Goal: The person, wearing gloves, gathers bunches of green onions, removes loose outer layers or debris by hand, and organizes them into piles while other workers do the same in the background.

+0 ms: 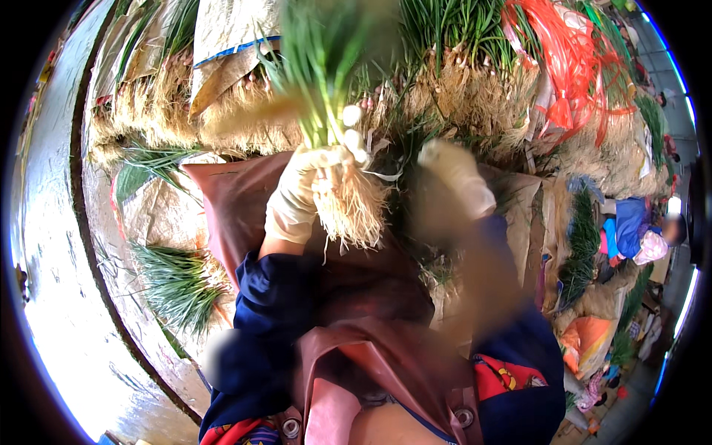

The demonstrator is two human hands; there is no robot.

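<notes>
Along the far side, rows of green-leaved onions with long straw-coloured roots (475, 93) are laid, and near their right part a tangle of shiny red plastic strings (564, 67) is spread over them. At the left, a pale, brightly lit floor (55, 193) is seen. By the left hand (295, 194), which is covered with a whitish thin glove, a bunch of green onions with white bulbs and hairy pale roots (320, 122) is held; its fingers are closed around the lower stems. The bunch is kept upright, with leaves upward and roots hanging above a reddish-brown smooth apron (252, 196). The right hand (454, 178), also gloved in whitish material, is placed to the right of the bunch, apart from it; it is blurred, so whether its fingers are wide or narrow cannot be told. Left of the apron, another bunch of green onions (178, 285) is laid on pale sheeting (152, 211).
</notes>
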